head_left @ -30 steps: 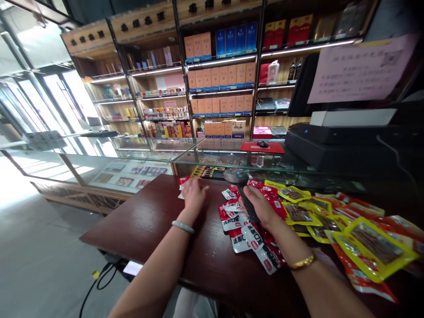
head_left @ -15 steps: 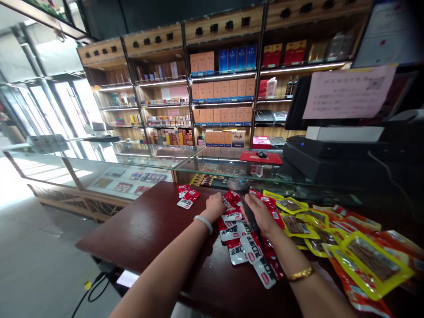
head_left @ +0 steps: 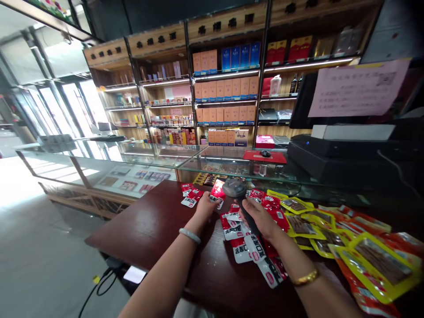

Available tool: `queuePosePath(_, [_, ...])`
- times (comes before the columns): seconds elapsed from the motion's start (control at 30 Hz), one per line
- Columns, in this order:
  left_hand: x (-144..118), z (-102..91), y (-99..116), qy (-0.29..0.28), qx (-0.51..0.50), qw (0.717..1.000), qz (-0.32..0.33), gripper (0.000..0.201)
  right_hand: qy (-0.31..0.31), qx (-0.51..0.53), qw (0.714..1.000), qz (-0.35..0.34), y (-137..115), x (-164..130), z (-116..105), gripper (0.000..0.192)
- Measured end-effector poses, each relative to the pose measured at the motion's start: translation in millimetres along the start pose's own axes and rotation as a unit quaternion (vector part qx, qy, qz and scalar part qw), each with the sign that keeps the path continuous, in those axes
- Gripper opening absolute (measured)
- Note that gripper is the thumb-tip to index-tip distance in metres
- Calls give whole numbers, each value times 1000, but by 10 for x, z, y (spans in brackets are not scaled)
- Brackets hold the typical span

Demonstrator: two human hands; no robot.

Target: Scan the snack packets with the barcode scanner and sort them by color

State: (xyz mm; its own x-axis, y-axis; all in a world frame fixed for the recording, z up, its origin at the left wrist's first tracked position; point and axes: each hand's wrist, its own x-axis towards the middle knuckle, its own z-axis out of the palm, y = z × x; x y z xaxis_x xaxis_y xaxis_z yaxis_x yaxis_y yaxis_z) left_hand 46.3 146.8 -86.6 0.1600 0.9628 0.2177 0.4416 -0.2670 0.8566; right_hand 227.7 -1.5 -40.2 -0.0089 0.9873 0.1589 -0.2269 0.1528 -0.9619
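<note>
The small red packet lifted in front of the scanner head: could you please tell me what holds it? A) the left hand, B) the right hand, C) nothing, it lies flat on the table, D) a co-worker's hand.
A. The left hand holds the small red packet up beside the scanner, whose handle the right hand grips.

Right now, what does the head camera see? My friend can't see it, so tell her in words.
A left hand lifts a small red snack packet up to a handheld scanner gripped in the right hand. More red packets and yellow packets lie on a dark wooden table in a shop.
</note>
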Motion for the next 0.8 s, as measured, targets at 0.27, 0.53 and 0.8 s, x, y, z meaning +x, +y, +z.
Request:
queuePosePath(0.27, [121,-231,25,49,63,995,-61,38,-3,4,1000,2,36,3,-27,45])
queuePosePath(0.53, [98,-648,77,248,240,932,-113,71,17,-33,999,1,-7,7,-67,46])
queuePosePath(0.8, [-210,51,387,-19,279,956,83,51,29,-44,999,-7,-97,3,-95,47])
